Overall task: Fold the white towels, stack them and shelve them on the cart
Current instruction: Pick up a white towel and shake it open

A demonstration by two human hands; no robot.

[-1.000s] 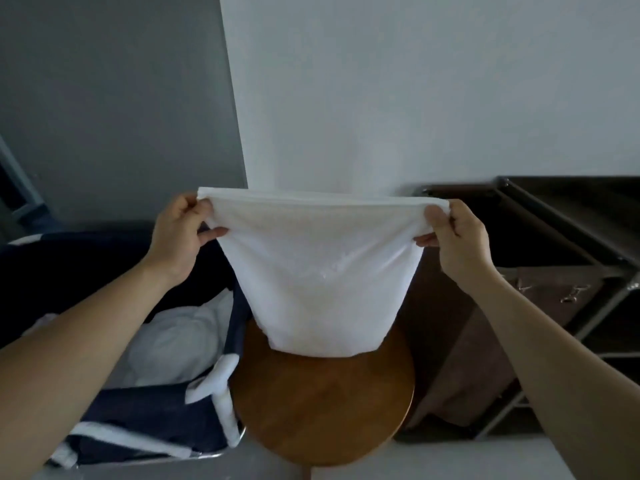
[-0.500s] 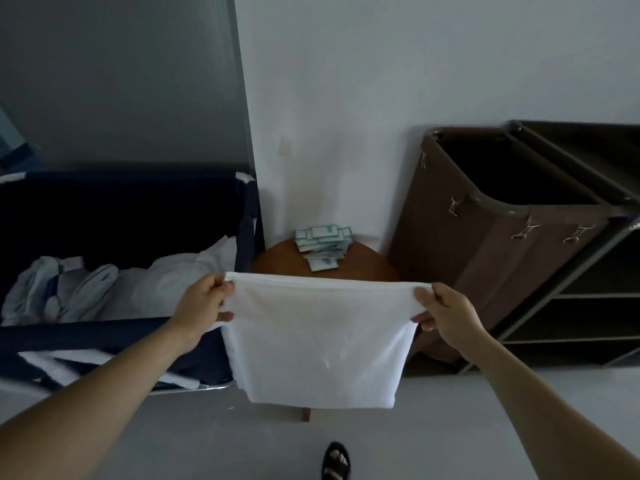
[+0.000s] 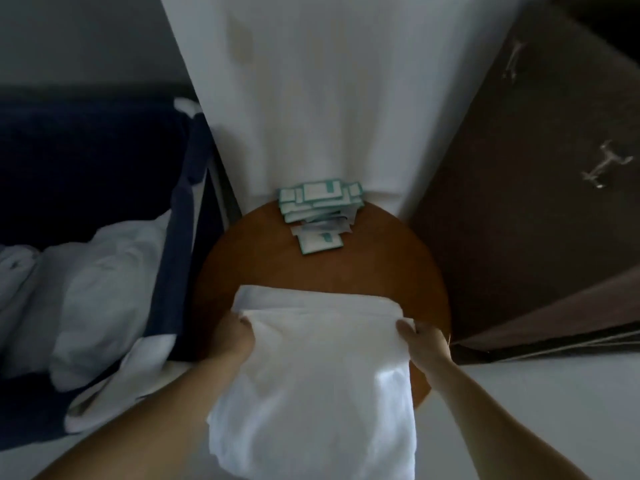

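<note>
White towel (image 3: 311, 358), folded over, lies with its far edge on the near half of a round wooden bench (image 3: 381, 271). Its near part hangs off the bench's front rim toward the person and is cut off by the bottom of the frame. The left hand (image 3: 232, 337) grips the towel's left side and the right hand (image 3: 424, 341) its right side. The fingers (image 3: 239, 322) of each hand curl into the cloth, their tips hidden under the fold. Blur softens the details.

Bare wood lies between the towel and a heap of small teal-edged packets (image 3: 318, 209) at the bench's far rim, against a white wall corner (image 3: 329, 81). Just left of the bench stands a dark blue laundry bin (image 3: 180, 237) holding crumpled white linen (image 3: 104, 289), partly out of frame. A brown fabric hamper (image 3: 512, 220) with metal clips (image 3: 606, 164) crowds the bench's right side.
</note>
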